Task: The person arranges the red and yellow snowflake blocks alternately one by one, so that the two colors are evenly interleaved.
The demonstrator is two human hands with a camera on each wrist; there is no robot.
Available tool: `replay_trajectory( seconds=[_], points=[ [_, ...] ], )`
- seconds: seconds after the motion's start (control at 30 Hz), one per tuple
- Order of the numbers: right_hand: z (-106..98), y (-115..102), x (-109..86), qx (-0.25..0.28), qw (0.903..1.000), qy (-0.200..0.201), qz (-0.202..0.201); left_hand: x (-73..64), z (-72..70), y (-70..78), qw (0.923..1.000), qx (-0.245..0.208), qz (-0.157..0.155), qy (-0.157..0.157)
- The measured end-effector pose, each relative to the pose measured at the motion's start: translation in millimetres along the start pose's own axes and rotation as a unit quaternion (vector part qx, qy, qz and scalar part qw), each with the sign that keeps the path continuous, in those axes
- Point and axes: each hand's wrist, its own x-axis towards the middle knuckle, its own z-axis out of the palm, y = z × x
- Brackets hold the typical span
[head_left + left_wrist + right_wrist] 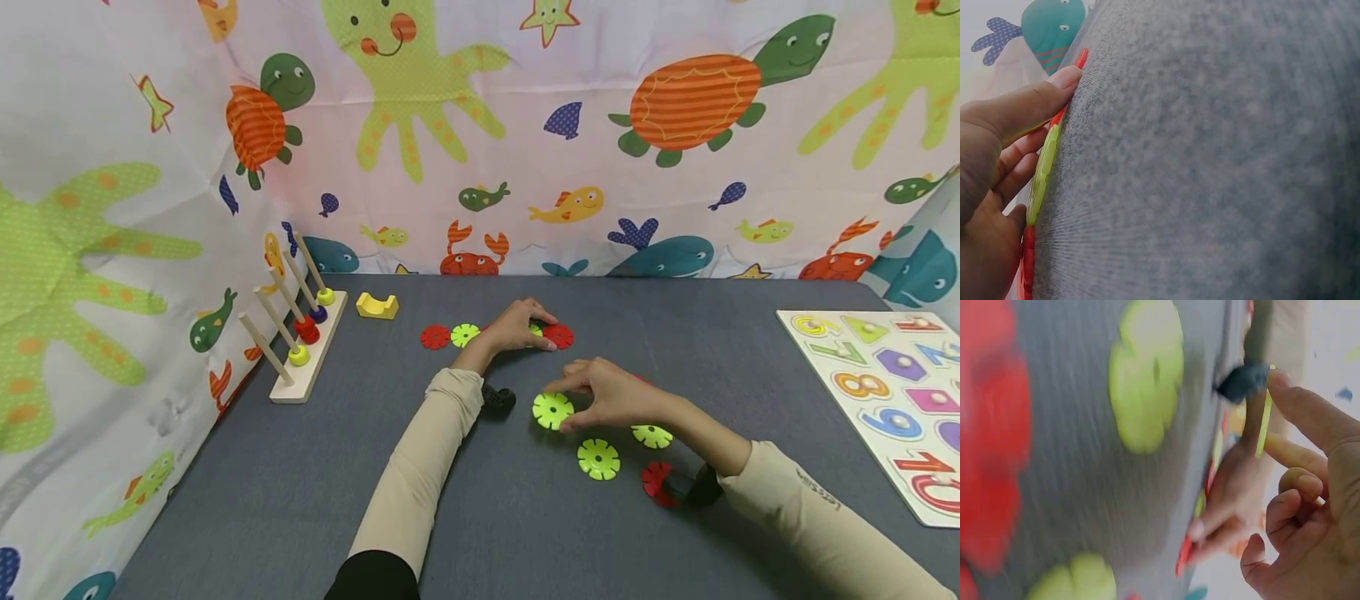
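Observation:
My right hand [617, 395] pinches a yellow-green notched disc [552, 411] between thumb and index finger. The right wrist view shows this disc [1264, 422] edge-on, raised off the table, with the other fingers curled. Farther back, my left hand [512, 326] holds the right-end red notched disc [559, 336] of a row between thumb and fingers. That row alternates red and yellow-green; its left end has a red disc [435, 337] and a yellow-green disc [464, 335]. The hand hides the middle of the row. In the left wrist view the thumb lies against the red end.
Near the right forearm lie loose yellow-green discs [598, 459] and a red disc [657, 483]. A wooden peg stand [311, 367] with rings and a yellow block [377, 306] are at left. A number-and-shape puzzle board [847, 371] lies at right. A patterned curtain [570, 167] backs the table.

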Motion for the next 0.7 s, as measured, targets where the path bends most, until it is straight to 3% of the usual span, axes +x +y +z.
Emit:
replay_trajectory(
  seconds=[0.23,0.4,0.7],
  points=[
    [-28.9,34.2,0.9,0.018,0.9922,0.078,0.096,-1.0,-2.4,-1.9,1.0000,0.001,0.004,-0.002],
    [-36.9,66.6,4.8,0.003,0.9835,0.118,0.137,-0.5,-2.2,-3.2,1.0000,0.004,0.006,0.000],
    [-37.4,103.5,5.2,0.012,0.9693,0.108,0.221,-0.1,-1.7,-4.0,0.9999,0.002,0.012,-0.003]
  ],
)
